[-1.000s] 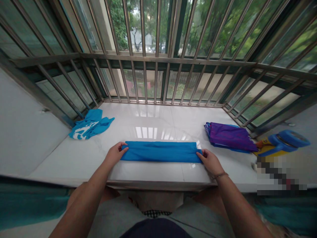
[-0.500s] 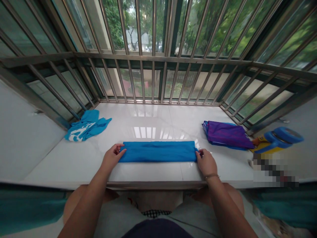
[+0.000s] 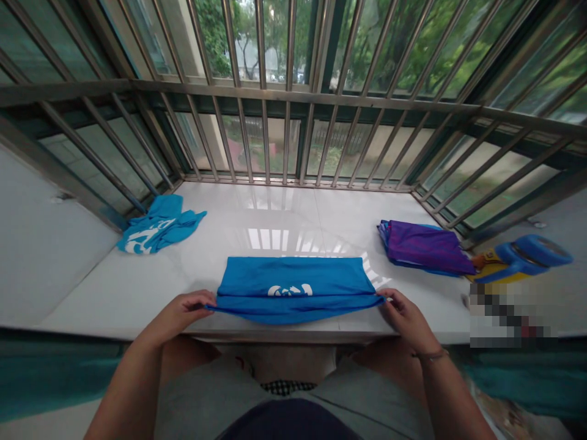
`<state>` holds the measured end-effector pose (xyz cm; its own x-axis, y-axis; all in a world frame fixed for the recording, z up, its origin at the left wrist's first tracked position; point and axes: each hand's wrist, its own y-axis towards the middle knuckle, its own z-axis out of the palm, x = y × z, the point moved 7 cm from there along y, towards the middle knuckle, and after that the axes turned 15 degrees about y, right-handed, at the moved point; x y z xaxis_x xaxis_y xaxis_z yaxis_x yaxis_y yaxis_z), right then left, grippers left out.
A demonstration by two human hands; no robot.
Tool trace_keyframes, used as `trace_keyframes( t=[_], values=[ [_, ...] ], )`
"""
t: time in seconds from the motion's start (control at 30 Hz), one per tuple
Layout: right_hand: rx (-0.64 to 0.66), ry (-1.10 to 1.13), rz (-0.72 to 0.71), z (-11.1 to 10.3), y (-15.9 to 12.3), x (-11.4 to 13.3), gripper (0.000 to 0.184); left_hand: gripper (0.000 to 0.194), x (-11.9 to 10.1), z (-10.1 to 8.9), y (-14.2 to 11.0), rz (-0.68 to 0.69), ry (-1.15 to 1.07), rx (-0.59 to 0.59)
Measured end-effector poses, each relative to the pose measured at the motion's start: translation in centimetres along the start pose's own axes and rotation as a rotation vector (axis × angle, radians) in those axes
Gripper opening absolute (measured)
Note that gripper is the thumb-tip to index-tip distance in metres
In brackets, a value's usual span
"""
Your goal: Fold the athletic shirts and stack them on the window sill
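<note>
A blue shirt [image 3: 293, 281] with a white logo lies on the white marble sill [image 3: 284, 226] right in front of me, folded into a band. My left hand [image 3: 177, 311] pinches its left near corner and my right hand [image 3: 406, 311] pinches its right near corner. The near edge is pulled taut between both hands and lifted toward me, sagging a little in the middle.
A crumpled blue shirt [image 3: 158, 226] lies at the sill's far left. A folded purple and blue pile [image 3: 424, 247] sits at the right. A blue and yellow object [image 3: 518, 260] rests further right. Metal window bars [image 3: 284, 98] enclose the sill.
Both hands have pulled the near edge of the blue band toward me, opening the fold. The white logo, hidden before, now shows on top.
</note>
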<state>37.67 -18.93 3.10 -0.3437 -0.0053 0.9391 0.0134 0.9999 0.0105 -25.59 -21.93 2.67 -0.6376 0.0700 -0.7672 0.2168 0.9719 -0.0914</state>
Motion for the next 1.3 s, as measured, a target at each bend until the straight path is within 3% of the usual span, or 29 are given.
trace_keyframes(
  t=[0.2, 0.37, 0.7, 0.8, 0.97, 1.13, 1.3],
  values=[
    [0.007, 0.113, -0.023, 0.3, 1.2, 0.0, 0.05, 0.028, -0.9, -0.7, 0.8, 0.064, -0.086, -0.059],
    [-0.018, 0.13, -0.065, 0.6, 2.4, 0.5, 0.048, 0.03, -0.6, -1.1, 1.2, 0.037, -0.124, -0.095],
    [-0.166, 0.147, -0.029, 1.2, 5.2, 0.1, 0.057, 0.061, -0.1, -0.5, 3.8, -0.266, -0.196, -0.374],
    [-0.181, -0.05, 0.013, 1.8, 6.1, -0.1, 0.049, 0.06, -0.1, 0.0, 5.4, -0.327, -0.108, -0.408],
    [-0.212, -0.448, 0.143, 2.5, 6.2, -0.1, 0.031, 0.043, 0.5, 0.0, 6.3, -0.417, 0.247, -0.407],
    [-0.184, -0.591, 0.182, 3.5, 6.3, 0.3, 0.038, 0.042, 1.0, 0.2, 5.8, -0.445, 0.363, -0.403],
    [-0.239, -0.706, 0.183, 4.0, 6.0, 1.0, 0.045, 0.043, 0.9, 0.5, 5.7, -0.455, 0.372, -0.437]
  ],
)
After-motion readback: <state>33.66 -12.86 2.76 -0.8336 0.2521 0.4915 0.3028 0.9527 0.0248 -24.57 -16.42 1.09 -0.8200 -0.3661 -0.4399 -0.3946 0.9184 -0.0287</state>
